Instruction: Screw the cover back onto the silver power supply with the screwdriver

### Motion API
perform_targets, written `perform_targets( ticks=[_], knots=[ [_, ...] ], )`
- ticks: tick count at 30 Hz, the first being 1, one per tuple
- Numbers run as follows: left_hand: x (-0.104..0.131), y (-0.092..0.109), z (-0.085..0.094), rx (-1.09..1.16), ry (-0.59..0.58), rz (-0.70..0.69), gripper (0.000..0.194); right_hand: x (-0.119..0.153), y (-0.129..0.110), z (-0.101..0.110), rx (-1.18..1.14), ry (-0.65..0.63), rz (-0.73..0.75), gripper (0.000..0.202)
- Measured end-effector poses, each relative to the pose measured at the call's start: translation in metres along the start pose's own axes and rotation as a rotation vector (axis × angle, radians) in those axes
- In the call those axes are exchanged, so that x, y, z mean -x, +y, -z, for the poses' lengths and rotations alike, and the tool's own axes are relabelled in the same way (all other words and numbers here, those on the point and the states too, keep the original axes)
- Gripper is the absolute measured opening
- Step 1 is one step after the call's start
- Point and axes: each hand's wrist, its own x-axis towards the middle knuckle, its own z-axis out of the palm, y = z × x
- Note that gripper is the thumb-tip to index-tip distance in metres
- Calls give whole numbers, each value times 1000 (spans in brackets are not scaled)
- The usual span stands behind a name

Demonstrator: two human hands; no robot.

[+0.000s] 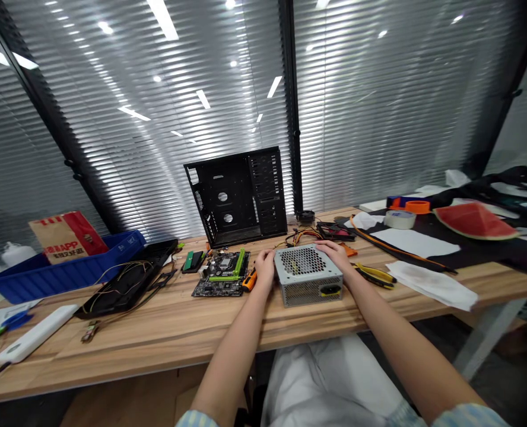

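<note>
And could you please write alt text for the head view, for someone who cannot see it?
A person's left hand and right hand touch opposite sides of a grey metal power supply on a wooden table. A motherboard lies to its left, and a black computer case stands behind, in front of window blinds.

Front and centre, low in the frame, the power supply point(308, 276) sits on the table point(174, 329), left hand point(266, 264) at its left side, right hand point(335, 255) at its right! Just left, the motherboard point(223, 277); behind, mid-frame, the computer case point(241, 198); pliers point(374, 276) to the right, tape roll point(399, 220) beyond; and far left, a paper bag point(70, 237) in the bin point(45, 284)
</note>
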Motion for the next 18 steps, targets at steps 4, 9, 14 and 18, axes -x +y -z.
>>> perform_targets(
  ticks=[4,9,14,18],
  knots=[
    [0,0,-1,5,-2,7,13,0,0,0,0,-1,4,37],
    [0,-1,0,12,-3,7,15,1,0,-1,-6,2,-3,34],
    [0,-2,-1,19,-5,7,16,2,-2,-1,-12,-2,-12,33],
    [0,-2,-1,20,-3,8,16,1,-2,0,-10,-8,-16,32]
  ],
)
